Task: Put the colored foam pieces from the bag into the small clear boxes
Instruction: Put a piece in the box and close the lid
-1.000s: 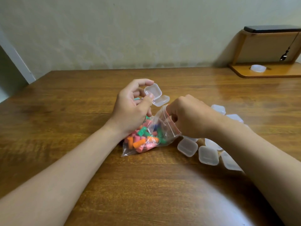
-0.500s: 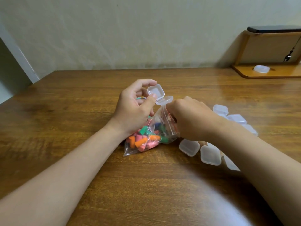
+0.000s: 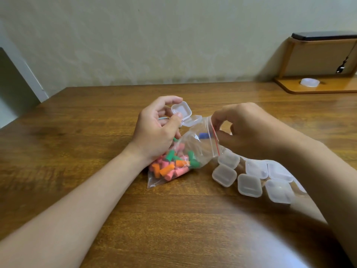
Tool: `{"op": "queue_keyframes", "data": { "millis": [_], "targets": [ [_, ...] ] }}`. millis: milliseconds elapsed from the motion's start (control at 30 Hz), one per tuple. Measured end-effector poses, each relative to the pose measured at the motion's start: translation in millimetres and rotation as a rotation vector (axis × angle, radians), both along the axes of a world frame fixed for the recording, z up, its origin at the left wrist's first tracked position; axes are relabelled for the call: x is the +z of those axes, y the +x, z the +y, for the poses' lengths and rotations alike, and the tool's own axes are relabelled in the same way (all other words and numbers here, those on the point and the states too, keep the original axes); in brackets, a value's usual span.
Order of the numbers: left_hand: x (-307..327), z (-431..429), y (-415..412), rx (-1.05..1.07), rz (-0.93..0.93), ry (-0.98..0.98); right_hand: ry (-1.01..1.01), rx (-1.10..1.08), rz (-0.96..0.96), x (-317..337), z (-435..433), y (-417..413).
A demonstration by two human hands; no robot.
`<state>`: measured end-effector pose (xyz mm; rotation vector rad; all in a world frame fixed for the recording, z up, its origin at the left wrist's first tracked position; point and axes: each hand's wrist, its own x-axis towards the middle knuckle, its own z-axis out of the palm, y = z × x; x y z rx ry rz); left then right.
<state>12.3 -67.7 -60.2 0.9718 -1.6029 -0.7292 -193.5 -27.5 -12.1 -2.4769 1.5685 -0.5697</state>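
Mouth of clear plastic zip bag [image 3: 193,149] is now raised, pinched by right hand [image 3: 247,130] | blue foam piece [image 3: 202,135] is exposed just inside | small clear open box [image 3: 183,113] is gripped by left hand [image 3: 154,132] | transfer is judged near

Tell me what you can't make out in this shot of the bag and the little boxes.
Head view only:
- Inside of the open box: thumb of the left hand partly covers it.
- Count of closed boxes: right forearm hides some.
- Foam pieces in the bag: left hand hides some.
- Shelf: cut off by right edge.

left hand [image 3: 154,136] bare | right hand [image 3: 251,132] bare | forearms [image 3: 81,200] unsleeved | thumbnail [image 3: 178,114] seemingly short
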Motion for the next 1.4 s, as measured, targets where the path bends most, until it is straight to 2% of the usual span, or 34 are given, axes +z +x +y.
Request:
{"op": "queue_keyframes", "data": {
  "millis": [133,267,400,567,900,1000,1133,1267,1400],
  "targets": [
    [-2,-1,0,-0.027,0.023,0.009,-0.04,-0.058,-0.057,8,1,-10],
    [0,1,1,-0.079,-0.007,-0.078,-0.147,-0.116,-0.161,11,1,-15],
    [3,5,2,-0.11,-0.052,-0.141,-0.252,-0.079,-0.243,8,2,-11],
    [8,13,2,-0.147,-0.081,-0.133,-0.269,0.015,-0.178,-3,1,5],
    [10,18,0,-0.22,-0.056,-0.096,-0.304,0.062,-0.185,-13,1,12],
    [9,13,2,-0.174,-0.038,-0.129,-0.321,0.058,-0.203,-12,1,13],
    [11,1,15,-0.094,0.004,-0.135,-0.236,-0.017,-0.261,-1,4,2],
    [13,-7,26,-0.011,0.003,-0.12,-0.069,0.022,-0.11,5,6,-9],
    [16,-8,31,0.011,-0.003,-0.095,-0.06,0.057,-0.1,2,5,-9]
  ]
}}
